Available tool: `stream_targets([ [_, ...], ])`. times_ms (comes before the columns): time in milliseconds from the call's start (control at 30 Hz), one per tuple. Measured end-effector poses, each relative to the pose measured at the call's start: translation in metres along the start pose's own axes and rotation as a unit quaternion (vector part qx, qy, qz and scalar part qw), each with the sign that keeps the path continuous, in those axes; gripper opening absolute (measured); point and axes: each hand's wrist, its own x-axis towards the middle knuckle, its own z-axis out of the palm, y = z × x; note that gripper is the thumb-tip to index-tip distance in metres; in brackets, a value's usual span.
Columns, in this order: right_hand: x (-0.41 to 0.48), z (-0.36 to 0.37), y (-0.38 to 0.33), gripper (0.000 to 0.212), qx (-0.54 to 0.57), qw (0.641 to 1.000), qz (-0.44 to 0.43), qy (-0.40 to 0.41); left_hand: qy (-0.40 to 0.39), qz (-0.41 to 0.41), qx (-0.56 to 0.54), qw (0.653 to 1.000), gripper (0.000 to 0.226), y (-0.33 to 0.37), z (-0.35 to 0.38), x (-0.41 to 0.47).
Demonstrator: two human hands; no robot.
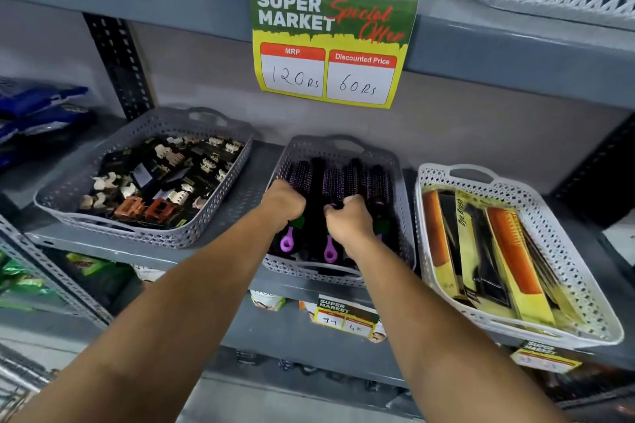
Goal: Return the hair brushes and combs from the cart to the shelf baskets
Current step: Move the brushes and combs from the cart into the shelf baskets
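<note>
reaching into the grey basket [402, 203] at frame centre, my left hand [283, 203] and right hand [348, 218] each fisted around black-and-purple brushes [331, 178].

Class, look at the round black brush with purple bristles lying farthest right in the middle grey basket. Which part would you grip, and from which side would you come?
Grip the handle of the round black brush with purple bristles, coming from the near, open front of the grey perforated plastic basket. Its bristled head points toward the back wall, and the right hand crowds its left side.

Perforated matt plastic basket [402, 203], glossy plastic brush handles [288, 241], painted metal shelf [481, 55]
</note>
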Motion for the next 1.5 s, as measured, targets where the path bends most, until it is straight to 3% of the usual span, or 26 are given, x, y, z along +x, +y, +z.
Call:
stream_targets([
  [233,-0.013,-0.002,-0.002,0.042,-0.211,0.975,-0.032,0.064,0.023,0.020,0.063,0.998,0.023,-0.001,0.006,-0.004],
  [533,-0.016,-0.007,0.003,0.050,-0.177,0.984,-0.024,0.025,0.031,0.064,0.171,0.983,0.025,-0.003,0.005,-0.017],
  [800,-0.032,-0.020,0.003,0.051,-0.159,0.986,-0.043,0.026,0.042,0.069,0.114,0.990,0.012,-0.003,-0.017,-0.029],
  [1000,-0.051,-0.029,-0.010,0.047,-0.218,0.953,-0.186,0.094,0.085,0.087,-0.030,0.992,0.019,-0.009,-0.065,-0.043],
  [1167,-0.071,-0.025,-0.014,0.042,-0.227,0.945,-0.222,0.072,0.160,0.093,-0.066,0.981,0.023,-0.038,-0.126,-0.081],
  [1267,-0.091,-0.011,-0.015,0.039,-0.239,0.917,-0.312,0.068,0.200,0.057,-0.093,0.974,0.022,-0.077,-0.160,-0.112],
  [1433,-0.149,0.048,-0.024,0.040,-0.213,0.853,-0.474,-0.050,0.306,-0.005,-0.079,0.949,0.030,-0.161,-0.204,-0.185],
  [1500,-0.178,0.078,-0.024,0.039,-0.198,0.833,-0.504,-0.112,0.337,-0.044,-0.097,0.935,0.021,-0.194,-0.216,-0.216],
])
